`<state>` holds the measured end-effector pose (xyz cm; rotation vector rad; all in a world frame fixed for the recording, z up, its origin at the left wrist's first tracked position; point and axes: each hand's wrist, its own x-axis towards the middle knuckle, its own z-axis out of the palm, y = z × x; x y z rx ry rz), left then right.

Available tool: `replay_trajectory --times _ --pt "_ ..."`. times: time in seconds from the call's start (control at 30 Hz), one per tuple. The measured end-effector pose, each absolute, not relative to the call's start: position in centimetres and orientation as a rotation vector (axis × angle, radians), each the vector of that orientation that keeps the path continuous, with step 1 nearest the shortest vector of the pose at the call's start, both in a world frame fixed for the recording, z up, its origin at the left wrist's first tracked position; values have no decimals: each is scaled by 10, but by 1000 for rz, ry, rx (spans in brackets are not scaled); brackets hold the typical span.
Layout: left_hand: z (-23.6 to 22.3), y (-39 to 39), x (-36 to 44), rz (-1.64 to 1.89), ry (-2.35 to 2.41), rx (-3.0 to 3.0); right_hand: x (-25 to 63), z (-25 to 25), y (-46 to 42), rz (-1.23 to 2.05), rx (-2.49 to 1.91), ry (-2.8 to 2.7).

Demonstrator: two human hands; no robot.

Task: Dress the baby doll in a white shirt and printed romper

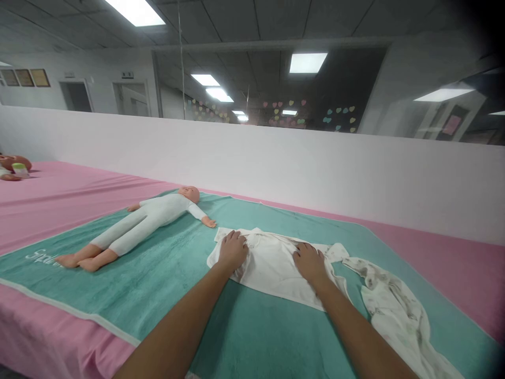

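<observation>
A flat white cotton baby garment (272,268) lay spread on a teal terry towel (158,273), its long side running across in front of the person. The left hand (232,251) rested on the garment's left part and the right hand (311,263) on its right part. Both were open, palms down, with fingers slightly spread and pressed against the fabric, pinching nothing.

Just to the right of the garment, a bunched white cloth with a grey-brown print (390,305) trailed toward the towel's near edge, its end appearing to meet the garment's right end. Beyond the garment's left end lay a baby doll in a white long-sleeved suit (145,226), on its back with bare feet and arms out, one doll hand (209,222) close to the garment but apart from it.

The towel sat on a pink cloth-covered tabletop (71,195) that extended well past the garment. Far to the garment's left, at the tabletop's end, lay a brown doll-like object (14,163) and a small pale-green item (19,169). Behind the garment rose a low white wall (276,163), topped by a glass panel (276,89) with heart-shaped paper decorations (339,118) beyond it.
</observation>
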<state>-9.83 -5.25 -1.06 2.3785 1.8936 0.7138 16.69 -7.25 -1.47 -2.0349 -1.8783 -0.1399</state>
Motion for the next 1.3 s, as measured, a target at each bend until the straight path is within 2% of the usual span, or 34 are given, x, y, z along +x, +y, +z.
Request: replay_trajectory --times 1.3 --pt "-13 -49 -101 757 1858 2350 166 -12 -75 -121 -2053 -1901"
